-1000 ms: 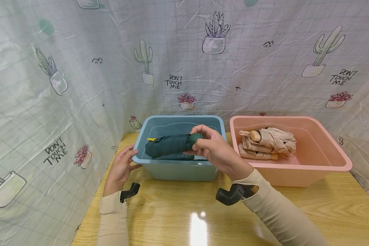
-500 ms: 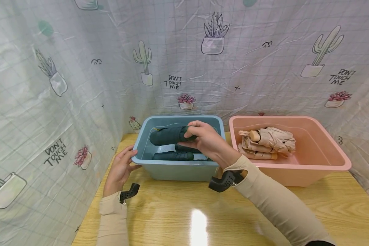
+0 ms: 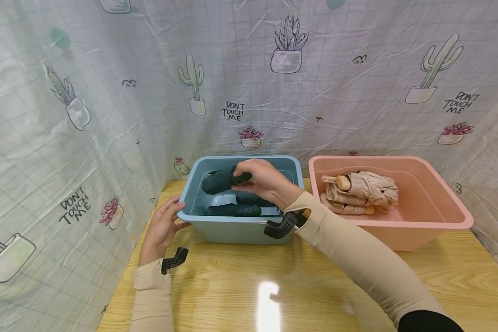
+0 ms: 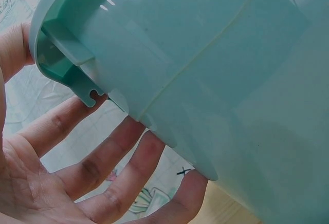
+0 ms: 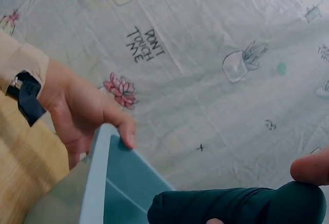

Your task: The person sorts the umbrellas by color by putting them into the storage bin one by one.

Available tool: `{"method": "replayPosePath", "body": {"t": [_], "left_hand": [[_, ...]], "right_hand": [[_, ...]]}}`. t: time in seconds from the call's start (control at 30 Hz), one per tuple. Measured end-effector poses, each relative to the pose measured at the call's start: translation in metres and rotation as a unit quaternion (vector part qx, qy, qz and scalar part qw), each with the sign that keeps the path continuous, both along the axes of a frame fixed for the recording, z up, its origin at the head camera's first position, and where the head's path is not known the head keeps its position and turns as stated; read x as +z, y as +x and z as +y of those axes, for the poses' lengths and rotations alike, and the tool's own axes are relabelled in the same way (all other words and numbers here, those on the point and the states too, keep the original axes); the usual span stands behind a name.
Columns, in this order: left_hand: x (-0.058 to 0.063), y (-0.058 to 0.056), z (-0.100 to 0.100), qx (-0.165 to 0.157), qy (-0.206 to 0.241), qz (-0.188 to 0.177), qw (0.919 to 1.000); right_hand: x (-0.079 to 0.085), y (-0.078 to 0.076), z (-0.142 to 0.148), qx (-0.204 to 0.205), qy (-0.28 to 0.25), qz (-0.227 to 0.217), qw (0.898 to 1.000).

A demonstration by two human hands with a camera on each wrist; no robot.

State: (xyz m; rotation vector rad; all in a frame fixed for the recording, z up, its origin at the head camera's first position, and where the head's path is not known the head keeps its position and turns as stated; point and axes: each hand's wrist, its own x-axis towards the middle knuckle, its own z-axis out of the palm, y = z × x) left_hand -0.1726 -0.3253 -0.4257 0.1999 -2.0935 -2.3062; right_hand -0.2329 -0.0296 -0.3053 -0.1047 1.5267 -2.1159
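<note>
My right hand grips a folded dark green umbrella by its handle end, between thumb and fingers. The umbrella lies crosswise inside the blue bin's outline, near the back left; in the right wrist view its rounded wrapped end points left. Below it in the bin lie other folded dark green umbrellas. At the left end of the blue bin, my left hand holds the front corner, thumb over the rim. In the left wrist view, its fingers touch the bin's outer wall under the rim.
A pink bin stands close on the right, with several folded beige umbrellas piled in its left half. Both bins sit on a wooden table. A cactus-print curtain hangs right behind them and along the left.
My right hand has carried the umbrella from above the front rim leftward and back into the blue bin, uncovering the umbrellas beneath. The left hand stays at the corner.
</note>
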Motion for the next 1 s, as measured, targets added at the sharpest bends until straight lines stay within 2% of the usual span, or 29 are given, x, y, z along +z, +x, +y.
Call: {"method": "replayPosePath", "body": {"t": [0.23, 0.53, 1.0], "left_hand": [[0.001, 0.0, -0.001, 0.004, -0.004, -0.002, 1.0], [0.002, 0.001, 0.0, -0.005, 0.002, 0.0, 1.0], [-0.001, 0.0, 0.0, 0.002, -0.005, -0.002, 1.0]], "right_hand": [[-0.012, -0.02, -0.019, -0.012, 0.015, -0.028, 0.999], [-0.028, -0.038, -0.032, -0.025, 0.029, -0.059, 0.998], [-0.048, -0.06, -0.036, -0.006, 0.092, -0.097, 0.991]]}}
